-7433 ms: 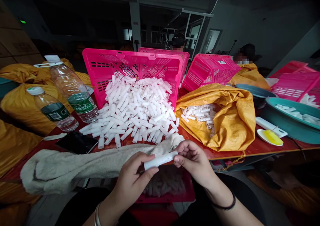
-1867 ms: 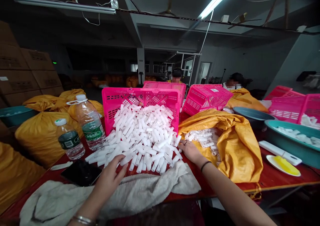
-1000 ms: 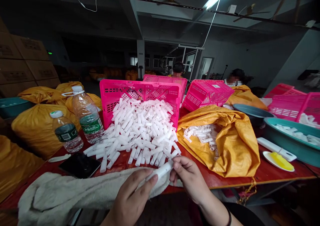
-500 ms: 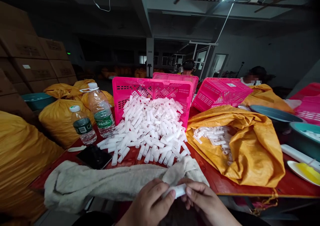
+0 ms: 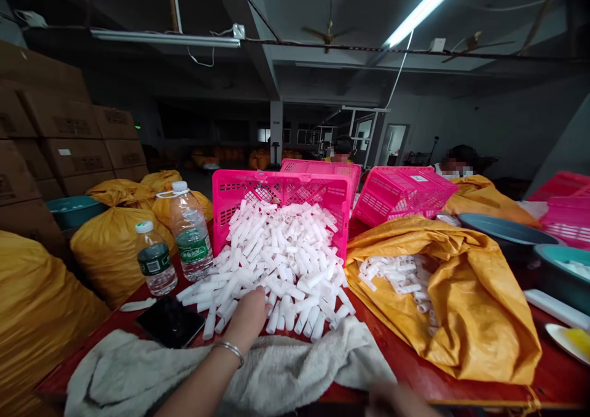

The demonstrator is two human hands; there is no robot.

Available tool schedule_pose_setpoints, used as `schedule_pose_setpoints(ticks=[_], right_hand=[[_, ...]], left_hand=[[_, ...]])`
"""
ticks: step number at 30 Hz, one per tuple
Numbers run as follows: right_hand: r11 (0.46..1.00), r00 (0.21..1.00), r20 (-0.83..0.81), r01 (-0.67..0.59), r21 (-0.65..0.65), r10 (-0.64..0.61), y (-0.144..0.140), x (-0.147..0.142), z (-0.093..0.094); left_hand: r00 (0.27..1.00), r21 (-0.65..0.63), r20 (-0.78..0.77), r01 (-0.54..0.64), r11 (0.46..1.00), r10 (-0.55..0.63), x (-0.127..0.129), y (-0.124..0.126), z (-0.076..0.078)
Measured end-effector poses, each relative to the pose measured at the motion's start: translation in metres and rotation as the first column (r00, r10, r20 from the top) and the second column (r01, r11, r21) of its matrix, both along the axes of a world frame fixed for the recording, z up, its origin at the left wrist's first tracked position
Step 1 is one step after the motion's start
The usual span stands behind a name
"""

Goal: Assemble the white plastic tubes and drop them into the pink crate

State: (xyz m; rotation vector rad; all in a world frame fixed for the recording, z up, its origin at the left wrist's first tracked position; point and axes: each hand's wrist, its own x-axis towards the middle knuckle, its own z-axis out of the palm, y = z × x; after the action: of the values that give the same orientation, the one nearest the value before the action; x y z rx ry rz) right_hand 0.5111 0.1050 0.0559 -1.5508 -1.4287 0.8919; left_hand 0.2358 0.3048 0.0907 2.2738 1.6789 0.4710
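A heap of short white plastic tubes (image 5: 286,257) spills from a tipped pink crate (image 5: 281,190) onto the red table. My left hand (image 5: 249,312), with a bangle at the wrist, rests on the near edge of the heap; its fingers curl down among the tubes and are hidden. My right hand (image 5: 396,400) is a blur at the bottom edge, below the table's rim, and what it holds cannot be made out. A grey-white towel (image 5: 286,368) lies along the table's front edge under my left forearm.
An open yellow sack (image 5: 465,306) with more tubes (image 5: 396,272) lies to the right. A black phone (image 5: 170,322) and two water bottles (image 5: 190,233) stand on the left. Teal basins (image 5: 560,272), further pink crates (image 5: 405,190), yellow sacks and cardboard boxes surround the table. Two people sit behind.
Half a second ago both hands held one white tube over the towel. Now my left hand has reached forward onto the heap and my right hand has dropped to the frame's bottom edge.
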Motion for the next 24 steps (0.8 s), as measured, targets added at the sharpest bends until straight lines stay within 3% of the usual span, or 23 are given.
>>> schedule_pose_setpoints(ticks=[1, 2, 3, 5, 7, 10, 13, 14, 15, 16, 18, 19, 20, 22, 24], right_hand=[[0.999, 0.995, 0.09, 0.034, 0.015, -0.035, 0.022, 0.011, 0.012], [0.987, 0.944, 0.293, 0.132, 0.089, -0.153, 0.045, 0.023, 0.023], [0.958, 0.835, 0.472, 0.235, 0.162, -0.284, 0.069, 0.035, 0.033], [0.931, 0.755, 0.545, 0.311, 0.192, -0.365, 0.114, 0.058, 0.044], [0.927, 0.725, 0.588, 0.348, 0.137, -0.359, 0.144, 0.075, 0.043], [0.919, 0.707, 0.618, 0.389, 0.068, -0.344, 0.159, 0.083, 0.032], [0.91, 0.706, 0.601, 0.406, 0.089, -0.374, 0.145, 0.074, 0.029], [0.916, 0.724, 0.579, 0.386, 0.11, -0.375, 0.135, 0.066, 0.031], [0.928, 0.767, 0.526, 0.345, 0.144, -0.367, 0.123, 0.056, 0.034], [0.937, 0.833, 0.431, 0.291, 0.193, -0.348, 0.11, 0.043, 0.038], [0.92, 0.957, 0.118, 0.213, 0.329, -0.263, 0.082, 0.011, 0.046], [0.895, 0.973, -0.052, 0.226, 0.385, -0.223, 0.069, -0.006, 0.05], [0.87, 0.963, -0.178, 0.259, 0.42, -0.2, 0.057, -0.023, 0.054], [0.834, 0.949, -0.279, 0.269, 0.482, -0.145, 0.04, -0.053, 0.061], [0.814, 0.97, -0.23, 0.191, 0.549, -0.072, 0.03, -0.07, 0.068]], left_hand=[[1.0, -0.013, -0.008, -0.004, 1.0, 0.004, 0.003, 0.0, 0.0], [1.0, -0.026, -0.008, -0.013, 1.0, 0.012, 0.004, 0.0, 0.0], [1.0, -0.039, -0.002, -0.024, 0.999, 0.024, 0.005, 0.0, 0.0], [0.998, -0.066, 0.025, -0.052, 0.996, 0.054, 0.004, -0.002, 0.001], [0.995, -0.088, 0.068, -0.071, 0.994, 0.077, 0.0, -0.006, 0.001], [0.985, -0.088, 0.151, -0.069, 0.994, 0.081, -0.013, -0.016, 0.004], [0.964, -0.021, 0.257, -0.065, 0.998, 0.068, -0.028, -0.035, 0.007], [0.932, -0.015, 0.358, -0.058, 0.998, 0.059, -0.03, -0.044, 0.008], [0.856, -0.039, 0.513, -0.044, 0.998, 0.058, -0.03, -0.054, 0.009], [0.717, -0.092, 0.693, -0.012, 0.996, 0.073, -0.027, -0.064, 0.009], [0.281, -0.212, 0.945, 0.124, 0.969, 0.17, -0.015, -0.086, 0.011], [0.083, -0.252, 0.967, 0.205, 0.946, 0.239, -0.007, -0.096, 0.013], [-0.043, -0.279, 0.953, 0.269, 0.922, 0.301, 0.001, -0.105, 0.015], [-0.159, -0.302, 0.913, 0.357, 0.884, 0.376, 0.015, -0.119, 0.02], [-0.187, -0.306, 0.896, 0.394, 0.867, 0.402, 0.022, -0.127, 0.024]])
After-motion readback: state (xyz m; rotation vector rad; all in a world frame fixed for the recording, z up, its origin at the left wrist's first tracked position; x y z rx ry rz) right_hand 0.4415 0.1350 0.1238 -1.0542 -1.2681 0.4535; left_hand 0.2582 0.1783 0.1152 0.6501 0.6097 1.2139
